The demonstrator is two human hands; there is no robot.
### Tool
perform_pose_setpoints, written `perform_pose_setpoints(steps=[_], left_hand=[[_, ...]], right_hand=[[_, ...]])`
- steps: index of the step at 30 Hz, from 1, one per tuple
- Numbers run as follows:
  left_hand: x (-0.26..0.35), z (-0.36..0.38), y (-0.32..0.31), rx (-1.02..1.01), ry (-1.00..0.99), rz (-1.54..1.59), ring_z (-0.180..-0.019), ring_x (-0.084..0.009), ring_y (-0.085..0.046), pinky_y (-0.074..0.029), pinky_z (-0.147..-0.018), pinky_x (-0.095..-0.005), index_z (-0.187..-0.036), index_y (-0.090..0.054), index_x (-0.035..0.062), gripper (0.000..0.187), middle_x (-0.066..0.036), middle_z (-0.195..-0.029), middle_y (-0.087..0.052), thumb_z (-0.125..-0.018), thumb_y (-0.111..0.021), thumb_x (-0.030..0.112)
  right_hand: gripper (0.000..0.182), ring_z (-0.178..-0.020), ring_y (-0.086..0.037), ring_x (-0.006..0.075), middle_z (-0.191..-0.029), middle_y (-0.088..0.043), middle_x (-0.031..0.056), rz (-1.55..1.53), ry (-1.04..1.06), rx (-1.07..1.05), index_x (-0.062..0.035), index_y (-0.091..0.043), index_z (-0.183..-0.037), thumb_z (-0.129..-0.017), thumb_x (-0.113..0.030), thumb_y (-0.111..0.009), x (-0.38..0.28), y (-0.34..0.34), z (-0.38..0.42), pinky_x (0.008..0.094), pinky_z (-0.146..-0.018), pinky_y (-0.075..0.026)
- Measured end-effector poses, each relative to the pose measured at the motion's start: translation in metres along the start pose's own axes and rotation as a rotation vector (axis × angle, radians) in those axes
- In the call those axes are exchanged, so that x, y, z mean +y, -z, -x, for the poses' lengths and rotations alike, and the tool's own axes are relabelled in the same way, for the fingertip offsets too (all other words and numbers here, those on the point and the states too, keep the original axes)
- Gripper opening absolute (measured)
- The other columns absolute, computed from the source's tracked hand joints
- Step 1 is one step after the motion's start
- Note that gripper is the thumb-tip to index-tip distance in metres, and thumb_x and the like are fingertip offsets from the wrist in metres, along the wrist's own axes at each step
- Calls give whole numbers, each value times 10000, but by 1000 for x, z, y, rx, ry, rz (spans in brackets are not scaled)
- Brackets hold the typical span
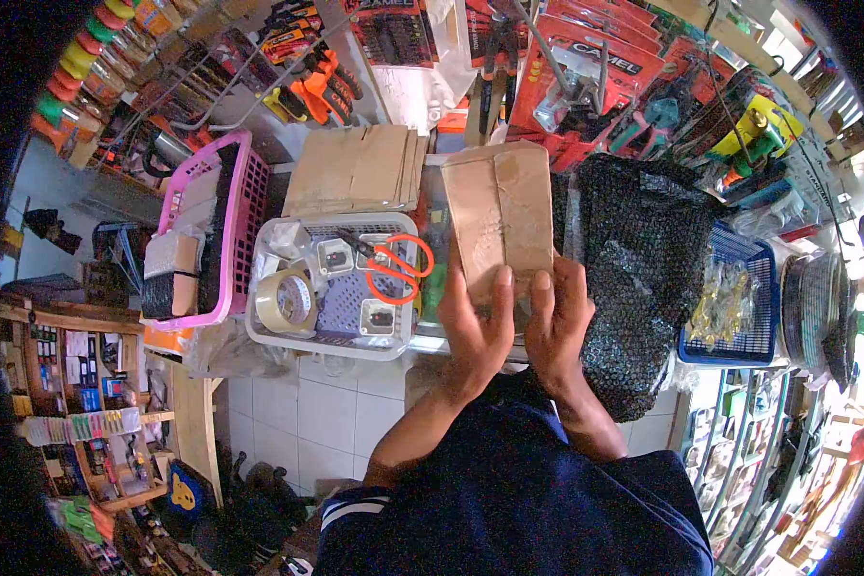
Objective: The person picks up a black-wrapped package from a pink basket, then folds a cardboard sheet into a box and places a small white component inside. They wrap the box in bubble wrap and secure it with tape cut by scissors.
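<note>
A brown cardboard package point(499, 206), with clear tape across its creased face, is held up between my two hands. My left hand point(480, 322) grips its lower left side, thumb on the front face. On the lower right side, my right hand point(557, 312) holds it the same way, the two thumbs close together. Left of the package is a white basket point(331, 348) with a roll of tape point(286, 300), orange-handled scissors point(400, 269) and small boxed parts. Flat cardboard pieces point(350, 171) lie behind that basket. Black bubble wrap point(634, 278) is right of my right hand.
A pink basket point(232, 240) stands at the left. On the right is a blue basket point(758, 288) with gold-coloured items in bags. Packaged tools point(586, 77) hang along the back. Shelves of goods point(86, 370) stand at the lower left, above a tiled floor point(326, 413).
</note>
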State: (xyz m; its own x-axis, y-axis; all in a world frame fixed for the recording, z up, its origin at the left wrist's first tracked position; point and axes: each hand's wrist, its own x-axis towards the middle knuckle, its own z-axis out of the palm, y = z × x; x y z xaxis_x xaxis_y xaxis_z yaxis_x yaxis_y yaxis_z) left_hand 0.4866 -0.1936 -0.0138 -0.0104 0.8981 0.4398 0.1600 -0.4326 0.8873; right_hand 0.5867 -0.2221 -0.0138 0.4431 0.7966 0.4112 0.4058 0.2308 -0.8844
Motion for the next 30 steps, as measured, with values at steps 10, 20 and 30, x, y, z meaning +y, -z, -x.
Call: perform_pose_setpoints(steps=[10, 20, 30], left_hand=[[1, 5, 14, -67, -47, -91, -1178, -389, -662, -559, -934, -436, -1582, -225, -99, 661, -321, -1355, -589, -1053, -557, 116], [6, 9, 17, -39, 3, -28, -1194, -373, -660, -544, -954, -441, -1567, -261, -102, 643, -300, -1360, -605, -1050, -572, 121], [10, 6, 22, -68, -58, -82, -1199, -353, -664, -553, -957, -409, -1579, -230, -108, 695, -285, -1330, -623, -1021, -606, 64]], right_hand=[[337, -1110, -735, 304, -1412, -619, 251, -43, -12, -82, 37, -550, -1276, -1006, -133, -659, -2, 1, 0, 384, -859, -604], [276, -904, -674, 122, -946, -737, 127, -13, -17, -78, 41, -552, -1163, -951, -32, -713, -13, 2, -2, 283, -780, -555], [275, -950, -695, 143, -999, -744, 168, -14, -20, -89, 49, -552, -1187, -965, -22, -698, -16, 1, 3, 310, -823, -567]])
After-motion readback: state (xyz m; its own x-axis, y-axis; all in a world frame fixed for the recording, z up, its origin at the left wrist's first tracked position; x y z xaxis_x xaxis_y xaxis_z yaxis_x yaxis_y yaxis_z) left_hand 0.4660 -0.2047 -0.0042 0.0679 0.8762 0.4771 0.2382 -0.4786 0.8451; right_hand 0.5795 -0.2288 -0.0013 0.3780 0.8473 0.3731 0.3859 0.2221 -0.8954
